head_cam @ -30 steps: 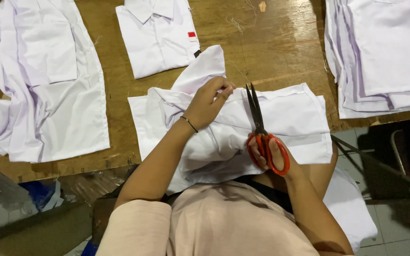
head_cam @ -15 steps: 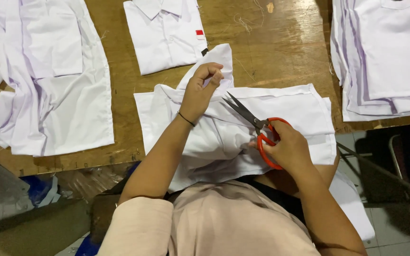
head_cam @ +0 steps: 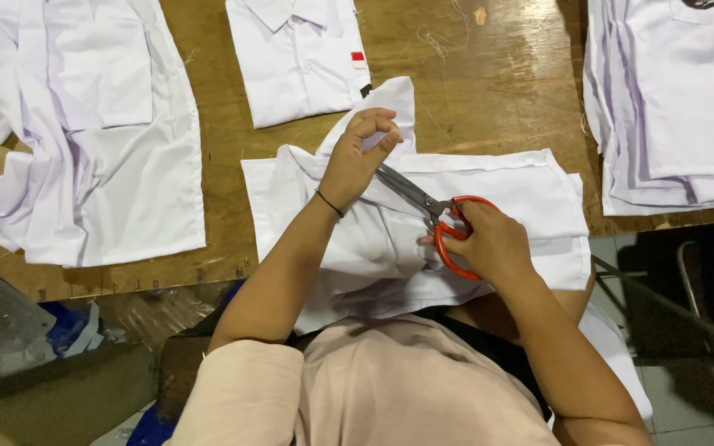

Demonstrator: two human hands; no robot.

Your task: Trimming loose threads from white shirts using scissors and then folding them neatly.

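A white shirt (head_cam: 522,198) lies spread on the wooden table (head_cam: 489,91) in front of me and hangs over its near edge. My left hand (head_cam: 357,157) pinches a raised part of the shirt's cloth near its collar end. My right hand (head_cam: 489,244) grips the orange-handled scissors (head_cam: 435,211), fingers through the loops. The steel blades point up-left, their tips running under my left hand, right at the pinched cloth.
A folded white shirt (head_cam: 299,58) with a small red tag lies beyond. Unfolded white shirts (head_cam: 84,140) are spread at the left, a stack of white shirts (head_cam: 671,107) at the right. Loose threads dot the table. A metal chair frame (head_cam: 687,281) stands at the lower right.
The scissors swung from pointing straight away to pointing up-left, and their tips have reached my left hand. My left hand lifted and pinched the cloth.
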